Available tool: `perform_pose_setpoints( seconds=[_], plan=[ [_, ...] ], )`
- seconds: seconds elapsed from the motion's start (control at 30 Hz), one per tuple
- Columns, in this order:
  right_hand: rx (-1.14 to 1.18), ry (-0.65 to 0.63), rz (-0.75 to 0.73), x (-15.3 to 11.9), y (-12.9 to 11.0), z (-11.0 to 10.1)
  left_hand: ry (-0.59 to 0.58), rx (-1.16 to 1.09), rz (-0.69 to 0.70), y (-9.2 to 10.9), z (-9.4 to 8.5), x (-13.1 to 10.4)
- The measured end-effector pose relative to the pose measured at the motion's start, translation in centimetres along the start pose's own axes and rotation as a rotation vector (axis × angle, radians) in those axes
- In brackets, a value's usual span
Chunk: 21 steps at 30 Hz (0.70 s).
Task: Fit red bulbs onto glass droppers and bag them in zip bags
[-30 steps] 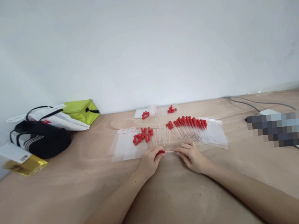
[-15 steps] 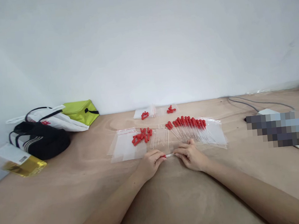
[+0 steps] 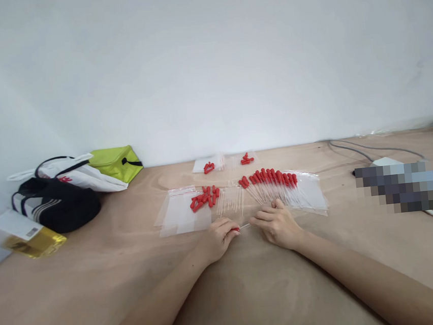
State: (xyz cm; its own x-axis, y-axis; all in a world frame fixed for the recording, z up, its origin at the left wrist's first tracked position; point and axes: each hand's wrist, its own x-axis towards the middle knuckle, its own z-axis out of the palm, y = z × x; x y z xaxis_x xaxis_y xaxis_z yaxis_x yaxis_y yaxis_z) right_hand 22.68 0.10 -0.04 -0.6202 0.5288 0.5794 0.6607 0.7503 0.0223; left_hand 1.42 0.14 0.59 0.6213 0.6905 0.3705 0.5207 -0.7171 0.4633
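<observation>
My left hand (image 3: 219,238) pinches a small red rubber bulb (image 3: 236,229). From the bulb a thin clear tube (image 3: 244,225) points toward my right hand (image 3: 278,225), whose bent fingers are closed around the tube's far end. Beyond my left hand, loose red bulbs (image 3: 204,198) lie on clear zip bags (image 3: 185,211), beside a row of bare tubes (image 3: 230,199). Past my right hand, several tubes with red bulbs fitted (image 3: 273,177) are fanned out over more clear bags (image 3: 313,189).
Farther back lie two small groups of red bulbs (image 3: 209,168) on bags. At the left are a black bag (image 3: 67,207), a green bag (image 3: 111,162) and a yellow packet (image 3: 42,243). A power strip (image 3: 389,166) with cables is at the right.
The right hand's fingers have shifted slightly left and turned over the tube. The left hand's pinch on the bulb looks much the same, with the bulb tilted a little lower.
</observation>
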Motion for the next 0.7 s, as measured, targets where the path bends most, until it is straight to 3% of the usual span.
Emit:
perform_pose_setpoints(
  seconds=[0.17, 0.53, 0.7],
  plan=[
    [0.022, -0.034, 0.004, -0.2, 0.1, 0.3, -0.035, -0.007, -0.008, 0.1, -0.2, 0.1],
    [0.551, -0.333, 0.506, 0.9, -1.3, -0.2, 0.157, 0.057, 0.059, -0.8, 0.5, -0.2],
    [0.724, -0.355, 0.574, 0.9, -0.5, 0.7, 0.174, -0.151, -0.064, -0.6, 0.1, 0.1]
  ],
)
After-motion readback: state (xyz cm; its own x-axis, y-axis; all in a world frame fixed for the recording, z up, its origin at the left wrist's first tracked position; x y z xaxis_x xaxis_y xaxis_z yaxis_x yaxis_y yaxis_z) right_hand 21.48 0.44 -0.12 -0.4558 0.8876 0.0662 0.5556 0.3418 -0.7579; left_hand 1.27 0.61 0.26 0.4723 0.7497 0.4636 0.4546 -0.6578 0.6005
